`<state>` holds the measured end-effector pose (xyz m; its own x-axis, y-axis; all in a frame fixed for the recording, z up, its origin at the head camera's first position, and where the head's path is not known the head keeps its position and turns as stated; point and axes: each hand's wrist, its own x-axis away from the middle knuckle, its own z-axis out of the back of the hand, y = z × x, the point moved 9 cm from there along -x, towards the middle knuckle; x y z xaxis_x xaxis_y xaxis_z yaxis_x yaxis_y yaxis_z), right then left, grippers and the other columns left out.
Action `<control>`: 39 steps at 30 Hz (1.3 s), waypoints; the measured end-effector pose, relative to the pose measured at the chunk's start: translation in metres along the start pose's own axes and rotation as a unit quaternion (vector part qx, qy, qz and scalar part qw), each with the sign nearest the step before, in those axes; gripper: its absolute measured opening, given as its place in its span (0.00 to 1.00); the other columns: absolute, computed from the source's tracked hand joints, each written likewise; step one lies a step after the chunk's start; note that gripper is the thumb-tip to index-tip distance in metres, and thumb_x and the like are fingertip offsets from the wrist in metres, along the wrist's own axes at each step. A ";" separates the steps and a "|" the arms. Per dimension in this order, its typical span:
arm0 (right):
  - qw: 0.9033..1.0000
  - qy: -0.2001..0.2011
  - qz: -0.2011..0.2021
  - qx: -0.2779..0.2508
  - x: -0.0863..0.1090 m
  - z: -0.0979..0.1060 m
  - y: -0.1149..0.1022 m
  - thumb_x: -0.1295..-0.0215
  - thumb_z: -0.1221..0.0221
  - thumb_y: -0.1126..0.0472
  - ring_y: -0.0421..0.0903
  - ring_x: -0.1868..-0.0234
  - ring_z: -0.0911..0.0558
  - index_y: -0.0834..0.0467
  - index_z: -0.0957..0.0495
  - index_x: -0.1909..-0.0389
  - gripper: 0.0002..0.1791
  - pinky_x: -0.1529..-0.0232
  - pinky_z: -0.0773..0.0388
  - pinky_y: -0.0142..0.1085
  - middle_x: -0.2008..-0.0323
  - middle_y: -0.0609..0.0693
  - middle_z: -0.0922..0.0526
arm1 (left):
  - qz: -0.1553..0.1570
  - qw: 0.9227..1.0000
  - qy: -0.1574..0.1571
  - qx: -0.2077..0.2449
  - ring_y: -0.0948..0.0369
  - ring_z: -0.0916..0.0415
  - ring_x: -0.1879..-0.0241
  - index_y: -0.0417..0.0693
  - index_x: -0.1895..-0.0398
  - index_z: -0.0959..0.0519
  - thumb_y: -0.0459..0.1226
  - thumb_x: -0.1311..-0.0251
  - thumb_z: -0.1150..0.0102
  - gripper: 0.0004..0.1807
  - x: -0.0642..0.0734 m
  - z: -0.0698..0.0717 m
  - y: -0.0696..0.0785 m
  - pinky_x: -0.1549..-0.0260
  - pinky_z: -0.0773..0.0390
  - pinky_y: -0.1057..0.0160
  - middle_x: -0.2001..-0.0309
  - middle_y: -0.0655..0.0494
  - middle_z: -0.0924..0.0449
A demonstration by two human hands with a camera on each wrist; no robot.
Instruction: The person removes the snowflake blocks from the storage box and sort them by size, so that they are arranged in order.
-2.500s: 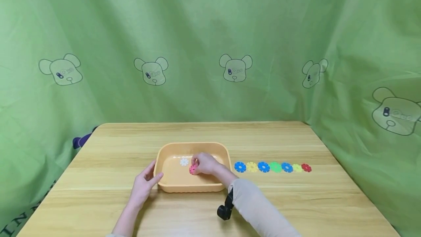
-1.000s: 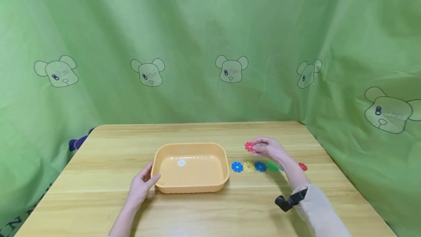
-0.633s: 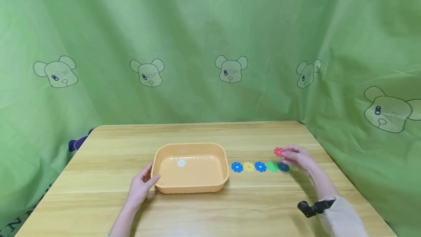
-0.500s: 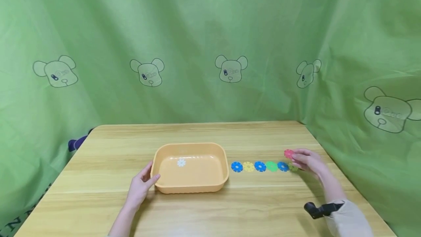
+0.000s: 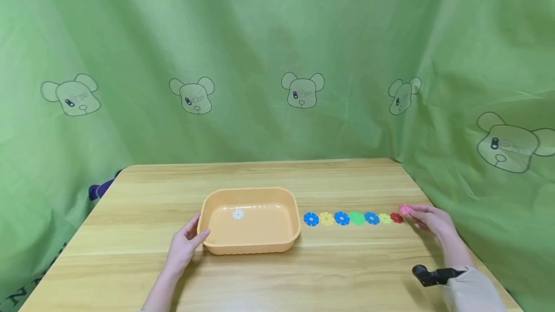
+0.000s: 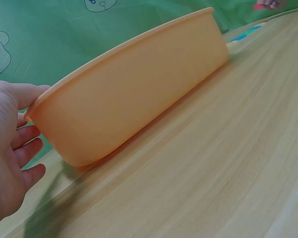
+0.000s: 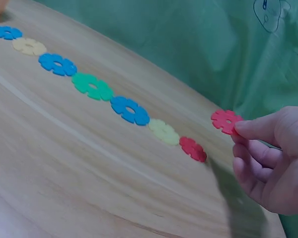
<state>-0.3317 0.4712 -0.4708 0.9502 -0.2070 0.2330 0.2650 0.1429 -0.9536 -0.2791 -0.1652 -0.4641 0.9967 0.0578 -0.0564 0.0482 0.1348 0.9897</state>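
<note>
Between thumb and fingertips, my right hand point(image 5: 433, 219) pinches a pinkish-red notched plastic snowflake disc point(image 7: 226, 121). It is raised over the table, near the right end of a row of flat discs. That end is a dark red disc point(image 7: 192, 149); leftward come a pale yellow-green disc point(image 7: 164, 132), a blue disc point(image 7: 130, 110), a green disc point(image 7: 92, 86) and several more. My left hand point(image 5: 183, 242) grips the left end of a light-orange plastic basin point(image 6: 134, 84), thumb over the rim and fingers along the outside. One white disc point(image 5: 238, 214) lies inside the basin.
The wooden table point(image 5: 269, 283) carries the basin at its middle and the row to the right of it. A green curtain point(image 5: 243, 28) with bear-head prints hangs behind and on both sides. A black camera mount point(image 5: 435, 276) sits on the right wrist.
The right hand has taken the pinkish-red disc out of the basin and carried it rightward past the row, lowering it near the dark red disc. The left hand stays on the basin.
</note>
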 end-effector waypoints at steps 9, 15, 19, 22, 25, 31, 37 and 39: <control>0.995 0.085 -0.014 0.048 -0.005 0.018 0.016 0.43 0.38 0.63 0.34 0.78 0.23 0.48 0.20 0.78 0.07 0.77 0.21 0.29 0.81 0.36 0.22 | -0.003 1.000 0.007 -0.001 0.47 0.43 0.35 0.33 0.33 0.43 0.34 0.43 0.39 0.36 -0.001 0.002 -0.003 0.39 0.40 0.60 0.33 0.40 0.44; 0.990 0.114 -0.016 0.078 -0.004 0.024 0.021 0.41 0.41 0.64 0.34 0.79 0.24 0.53 0.20 0.76 0.06 0.79 0.21 0.29 0.81 0.38 0.24 | -0.001 1.000 0.006 0.002 0.47 0.43 0.35 0.33 0.33 0.43 0.34 0.43 0.39 0.36 -0.001 0.002 -0.002 0.39 0.40 0.60 0.33 0.39 0.44; 0.987 0.123 -0.012 0.103 -0.004 0.024 0.019 0.42 0.41 0.65 0.36 0.80 0.25 0.58 0.19 0.73 0.04 0.80 0.22 0.30 0.81 0.39 0.24 | -0.005 1.000 0.001 0.005 0.45 0.45 0.35 0.32 0.33 0.44 0.34 0.43 0.40 0.37 -0.001 0.002 0.000 0.38 0.41 0.58 0.33 0.38 0.46; 0.984 0.132 -0.012 0.119 -0.004 0.025 0.018 0.42 0.41 0.65 0.38 0.81 0.25 0.63 0.19 0.71 0.05 0.81 0.23 0.30 0.81 0.40 0.24 | -0.004 1.000 0.001 0.007 0.46 0.45 0.35 0.32 0.33 0.44 0.34 0.43 0.40 0.37 -0.001 0.001 -0.001 0.39 0.41 0.61 0.33 0.39 0.46; 0.981 0.141 -0.014 0.130 -0.003 0.025 0.017 0.42 0.41 0.65 0.38 0.81 0.25 0.66 0.20 0.69 0.07 0.82 0.24 0.30 0.81 0.41 0.24 | 0.000 1.000 0.004 0.007 0.49 0.44 0.35 0.33 0.33 0.43 0.34 0.43 0.39 0.36 -0.001 0.001 -0.003 0.40 0.40 0.65 0.33 0.41 0.45; 0.978 0.152 -0.015 0.141 -0.003 0.026 0.017 0.42 0.41 0.65 0.37 0.81 0.26 0.71 0.22 0.63 0.12 0.83 0.24 0.29 0.81 0.40 0.25 | -0.005 1.000 0.002 0.007 0.46 0.43 0.35 0.32 0.33 0.43 0.34 0.43 0.39 0.37 -0.001 0.001 -0.004 0.40 0.40 0.62 0.33 0.39 0.44; 0.980 0.156 -0.017 0.122 -0.003 0.027 0.018 0.42 0.41 0.66 0.36 0.81 0.25 0.71 0.24 0.63 0.11 0.83 0.23 0.29 0.81 0.39 0.26 | -0.004 1.000 -0.004 0.012 0.45 0.46 0.34 0.32 0.33 0.45 0.34 0.42 0.40 0.37 -0.001 0.000 -0.002 0.37 0.43 0.58 0.32 0.38 0.47; 0.982 0.151 -0.019 0.108 -0.004 0.026 0.019 0.42 0.41 0.66 0.35 0.80 0.25 0.70 0.24 0.63 0.11 0.82 0.22 0.29 0.81 0.39 0.25 | -0.003 1.000 -0.004 0.011 0.46 0.46 0.34 0.32 0.32 0.46 0.33 0.42 0.41 0.37 -0.001 0.000 -0.002 0.38 0.43 0.58 0.32 0.39 0.47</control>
<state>-0.3260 0.5001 -0.4853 0.8554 -0.4895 0.1692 0.3587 0.3243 -0.8753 -0.2798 -0.1660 -0.4660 0.9970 0.0491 -0.0606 0.0547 0.1125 0.9921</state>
